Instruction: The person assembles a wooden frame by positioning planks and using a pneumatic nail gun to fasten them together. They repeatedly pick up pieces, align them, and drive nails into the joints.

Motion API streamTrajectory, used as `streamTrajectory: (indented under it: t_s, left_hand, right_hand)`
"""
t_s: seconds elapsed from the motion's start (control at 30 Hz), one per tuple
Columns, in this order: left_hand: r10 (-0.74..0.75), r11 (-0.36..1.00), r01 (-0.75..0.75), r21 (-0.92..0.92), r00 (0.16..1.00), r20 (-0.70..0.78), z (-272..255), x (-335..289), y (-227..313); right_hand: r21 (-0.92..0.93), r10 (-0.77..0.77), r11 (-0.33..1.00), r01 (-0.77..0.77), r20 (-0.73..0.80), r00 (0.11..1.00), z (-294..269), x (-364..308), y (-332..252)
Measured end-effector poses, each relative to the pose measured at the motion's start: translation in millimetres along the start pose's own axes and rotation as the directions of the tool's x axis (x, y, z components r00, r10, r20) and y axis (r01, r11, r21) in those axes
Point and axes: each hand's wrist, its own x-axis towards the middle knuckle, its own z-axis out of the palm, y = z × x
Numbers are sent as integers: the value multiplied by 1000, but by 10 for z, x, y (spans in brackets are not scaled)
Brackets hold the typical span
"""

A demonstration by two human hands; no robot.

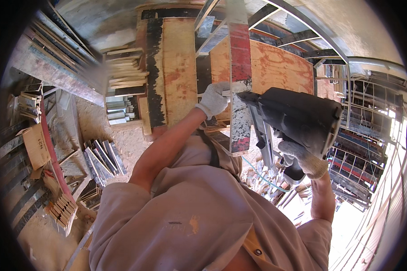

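Observation:
My right hand (303, 159), in a knitted work glove, is closed around the handle of a black nail gun (300, 115). Its narrow nose meets the side of a long board (240, 49) with worn red, black and white paint. This board runs away from me across the workbench. On the board's other side my gloved left hand (214, 100) is closed on a small pale wooden piece (226, 93), which touches the board's edge opposite the gun's nose. The left fingertips are partly hidden.
Plywood panels (181, 67) form the worktop under the board. Thin wooden strips (124, 70) are stacked at its left. A slatted timber frame (298, 38) stands at the far right. A cardboard box (35, 147) sits far left, and a thin hose (267, 179) hangs below the gun.

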Motion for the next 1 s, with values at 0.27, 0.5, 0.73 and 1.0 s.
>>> streamTrajectory:
  t_s: [0.27, 0.5, 0.73, 1.0]
  left_hand:
    - [-73, 983, 79, -167, 996, 41, 24, 4, -116]
    - [-138, 990, 139, -15, 989, 58, -12, -4, -78]
    - [-86, 959, 74, -273, 996, -32, 29, 11, -89]
    - [-67, 984, 72, -164, 997, 34, -115, 5, -110]
  right_hand:
    - [-99, 398, 917, -387, 155, 904, -223, 189, -379]
    - [-79, -163, 986, 148, -247, 955, -87, 198, -293]
    - [-463, -251, 866, 187, -81, 965, 10, 47, 213]
    - [597, 361, 764, -243, -85, 929, -19, -12, -305]
